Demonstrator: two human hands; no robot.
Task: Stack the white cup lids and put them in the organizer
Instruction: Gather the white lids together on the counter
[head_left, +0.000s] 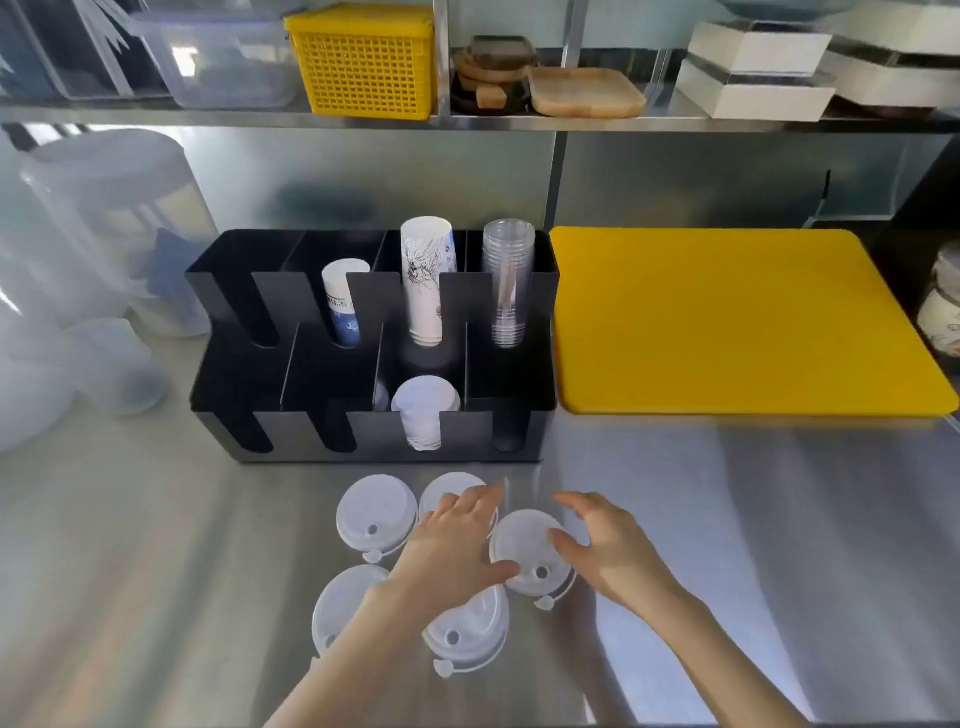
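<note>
Several white cup lids lie flat on the steel counter in front of the black organizer (291, 436). One lid (375, 512) sits at the far left, another (444, 491) is partly under my left hand (457, 551). A lid (524, 551) lies between both hands; my left thumb and my right hand (608, 545) touch its edges, fingers spread. Two nearer lids, one (343, 605) and one (467, 631), are partly hidden by my left forearm. The organizer holds cup stacks and a short stack of white lids (423, 410) in a front slot.
A yellow cutting board (727, 322) lies right of the organizer. Translucent plastic containers (78, 291) stand at the left. A shelf above carries a yellow basket (363, 57), wooden trays and white boxes. Jars stand at the far right edge.
</note>
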